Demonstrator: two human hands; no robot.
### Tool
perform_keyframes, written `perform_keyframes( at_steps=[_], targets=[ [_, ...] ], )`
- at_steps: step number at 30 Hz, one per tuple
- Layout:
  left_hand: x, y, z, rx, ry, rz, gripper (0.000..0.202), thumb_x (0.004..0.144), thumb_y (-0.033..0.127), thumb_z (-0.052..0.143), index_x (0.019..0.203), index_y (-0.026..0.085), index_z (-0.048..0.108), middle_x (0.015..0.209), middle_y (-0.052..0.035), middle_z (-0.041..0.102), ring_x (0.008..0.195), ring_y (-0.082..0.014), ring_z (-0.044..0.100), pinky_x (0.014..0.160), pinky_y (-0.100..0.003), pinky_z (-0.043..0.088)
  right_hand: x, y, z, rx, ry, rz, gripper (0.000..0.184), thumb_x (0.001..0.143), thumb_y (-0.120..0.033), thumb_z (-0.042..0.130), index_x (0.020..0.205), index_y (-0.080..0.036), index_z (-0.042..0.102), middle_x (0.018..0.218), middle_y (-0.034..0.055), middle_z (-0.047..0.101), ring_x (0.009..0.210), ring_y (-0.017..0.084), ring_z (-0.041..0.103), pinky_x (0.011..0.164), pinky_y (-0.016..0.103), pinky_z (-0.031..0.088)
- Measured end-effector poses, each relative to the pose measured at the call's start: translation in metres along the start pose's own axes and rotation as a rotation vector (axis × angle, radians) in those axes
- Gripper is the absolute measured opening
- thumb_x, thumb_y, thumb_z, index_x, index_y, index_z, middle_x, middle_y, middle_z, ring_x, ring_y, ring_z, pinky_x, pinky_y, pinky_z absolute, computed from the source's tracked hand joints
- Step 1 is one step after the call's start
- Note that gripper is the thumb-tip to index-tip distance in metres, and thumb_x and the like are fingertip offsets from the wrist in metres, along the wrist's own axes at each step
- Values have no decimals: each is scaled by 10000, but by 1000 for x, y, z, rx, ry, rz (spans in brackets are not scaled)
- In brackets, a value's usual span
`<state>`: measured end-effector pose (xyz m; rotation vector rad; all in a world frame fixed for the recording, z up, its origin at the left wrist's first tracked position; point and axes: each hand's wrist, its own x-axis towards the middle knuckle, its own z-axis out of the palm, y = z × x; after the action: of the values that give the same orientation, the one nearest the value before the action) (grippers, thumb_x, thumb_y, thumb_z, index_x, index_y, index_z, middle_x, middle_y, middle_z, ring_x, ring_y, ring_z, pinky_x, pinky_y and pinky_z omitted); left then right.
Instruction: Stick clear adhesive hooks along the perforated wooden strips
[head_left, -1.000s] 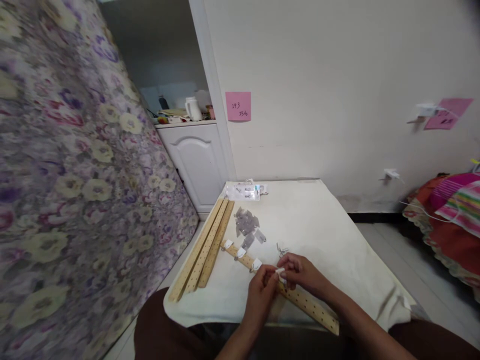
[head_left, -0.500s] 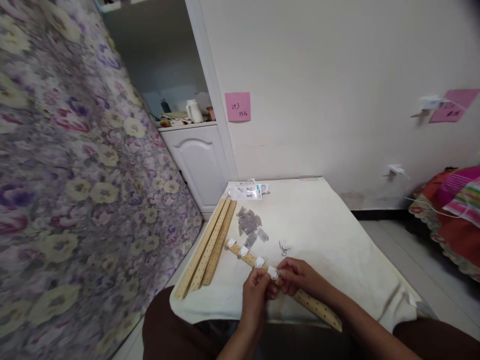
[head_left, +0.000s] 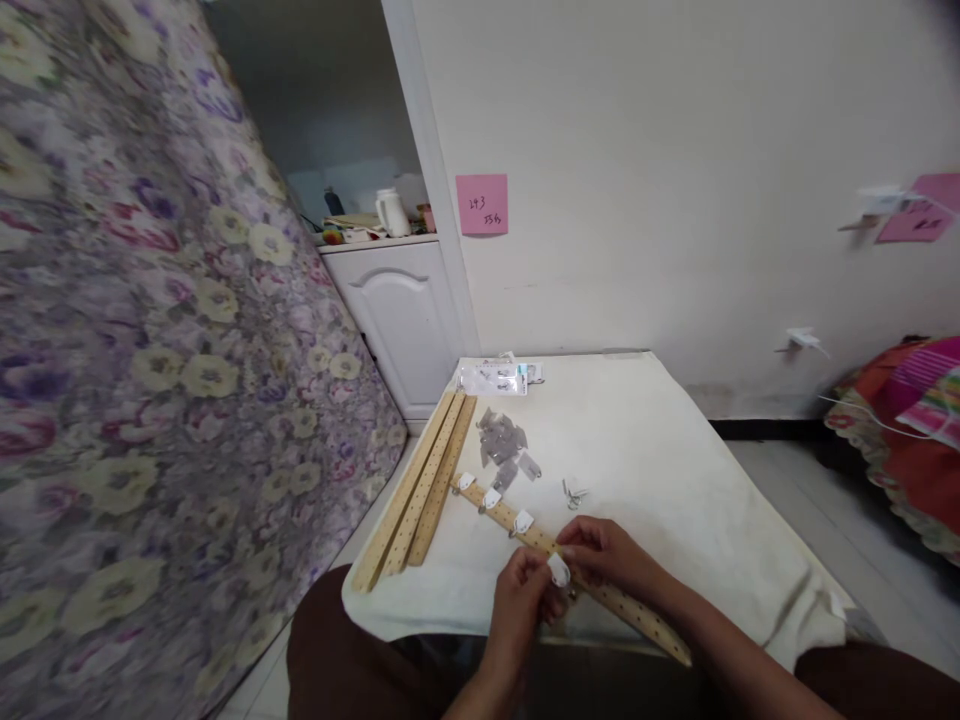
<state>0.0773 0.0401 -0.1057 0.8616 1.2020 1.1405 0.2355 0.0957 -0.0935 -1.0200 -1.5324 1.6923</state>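
A perforated wooden strip [head_left: 634, 608] runs diagonally across the near part of the table. Several small white tags with metal rings hang along its far half, among them one white tag [head_left: 523, 521] left of my hands. My left hand [head_left: 517, 605] is closed, pinching another white tag [head_left: 558, 570] at the strip's near edge. My right hand [head_left: 611, 555] lies over the strip, its thumb and fingers closed on the wood just beyond that tag. A few loose metal pieces [head_left: 574, 495] lie on the cloth beyond my right hand.
More perforated wooden strips [head_left: 416, 480] lie along the table's left edge. Beside them is a pile of grey tags or small packets [head_left: 501, 440]. A clear package [head_left: 491, 379] is at the back. White cloth [head_left: 675, 470] covers the table. A floral curtain [head_left: 187, 380] hangs at left.
The pinched white tag has shifted slightly right and down with my left hand. My right fingers have moved off the tag's ring onto the strip. The view has shifted slightly.
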Motion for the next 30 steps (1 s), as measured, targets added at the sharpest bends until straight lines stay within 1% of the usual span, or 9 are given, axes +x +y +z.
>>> perform_keyframes(
  at_steps=[3, 7, 10, 13, 15, 17, 20, 25, 30],
  targets=[
    [0, -2, 2, 53, -45, 3, 302, 693, 447, 646, 729, 179, 512, 420, 65, 525, 334, -68, 420, 362, -166, 270, 3, 7, 3, 38, -32, 27, 229, 697, -341, 679, 803, -163, 579, 587, -44, 585, 437, 76, 482, 414, 188, 357],
    [3, -6, 1, 92, -40, 25, 307, 706, 455, 641, 740, 189, 491, 431, 90, 487, 338, -57, 388, 369, -163, 257, 0, 6, 6, 14, -58, 47, 177, 657, -253, 681, 753, -166, 560, 525, -64, 549, 430, 77, 473, 415, 183, 335],
    [5, -7, 0, 102, -34, 50, 310, 689, 445, 661, 744, 189, 495, 493, 89, 492, 368, -53, 386, 391, -172, 278, -2, -2, 6, -65, -66, -7, 106, 659, -189, 652, 726, -166, 573, 542, -59, 545, 488, 81, 481, 462, 188, 339],
    [6, -3, -4, 148, -36, 87, 277, 728, 440, 627, 773, 192, 511, 535, 83, 478, 417, -70, 403, 423, -189, 309, 1, -5, 3, -128, -14, -71, 57, 662, -139, 617, 698, -164, 581, 584, -45, 555, 543, 88, 482, 516, 200, 350],
    [4, 2, -10, 274, -14, 173, 231, 791, 422, 562, 824, 194, 533, 594, 58, 506, 501, -97, 454, 485, -205, 354, 8, -2, 1, -137, 60, -81, 48, 670, -146, 603, 698, -169, 572, 581, -44, 550, 539, 93, 476, 518, 207, 346],
    [2, 7, -18, 460, 25, 296, 193, 838, 385, 505, 849, 199, 554, 682, 24, 548, 623, -127, 502, 583, -227, 390, 16, 4, 0, -159, 142, -76, 52, 670, -166, 605, 697, -177, 561, 557, -49, 532, 524, 98, 466, 504, 209, 332],
    [-1, 8, -28, 703, 70, 410, 180, 867, 339, 455, 808, 207, 563, 741, -5, 559, 713, -156, 511, 652, -253, 388, 27, 13, 0, -196, 218, -56, 47, 667, -178, 595, 691, -185, 555, 540, -53, 517, 509, 102, 457, 492, 215, 322],
    [-1, -5, -35, 954, 69, 495, 143, 866, 286, 443, 816, 212, 555, 792, -29, 562, 785, -185, 510, 701, -292, 392, 34, 21, 1, -240, 206, -44, 39, 674, -188, 585, 707, -184, 565, 561, -46, 534, 530, 109, 477, 522, 225, 351],
    [3, -9, -33, 1021, 43, 520, 81, 832, 245, 494, 830, 217, 570, 781, -26, 578, 779, -188, 517, 690, -295, 393, 36, 31, -2, -274, 244, -26, 58, 689, -217, 586, 733, -183, 570, 572, -42, 542, 542, 117, 487, 529, 230, 359]
  ],
)
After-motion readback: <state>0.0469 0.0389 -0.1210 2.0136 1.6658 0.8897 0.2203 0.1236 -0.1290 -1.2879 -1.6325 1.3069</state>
